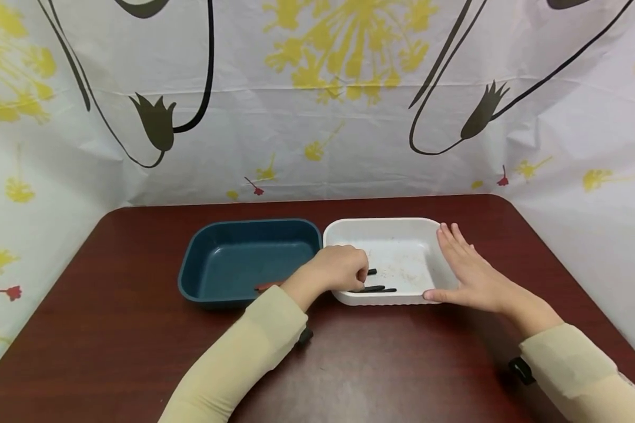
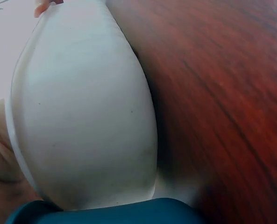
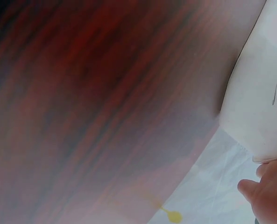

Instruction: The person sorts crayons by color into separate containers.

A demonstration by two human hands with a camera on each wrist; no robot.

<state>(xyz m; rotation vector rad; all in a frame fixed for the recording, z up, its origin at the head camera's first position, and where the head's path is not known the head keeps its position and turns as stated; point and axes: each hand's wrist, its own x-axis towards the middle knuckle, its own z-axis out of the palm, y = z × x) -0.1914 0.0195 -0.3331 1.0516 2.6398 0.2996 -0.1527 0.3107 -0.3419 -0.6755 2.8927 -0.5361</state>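
Observation:
My left hand reaches over the left side of a white tray, its fingers curled down at several thin black sticks lying along the near inner edge. The fingertips are hidden, so whether they pinch a stick does not show. My right hand rests against the white tray's right end, fingers straight and thumb on the near rim. In the left wrist view, the tray's outer wall fills the middle. In the right wrist view, the right hand touches the tray's edge.
A dark blue tray stands directly left of the white one. Inside it lies a reddish stick, partly behind the left forearm. Both trays sit on a dark red wooden table. A patterned white cloth hangs behind.

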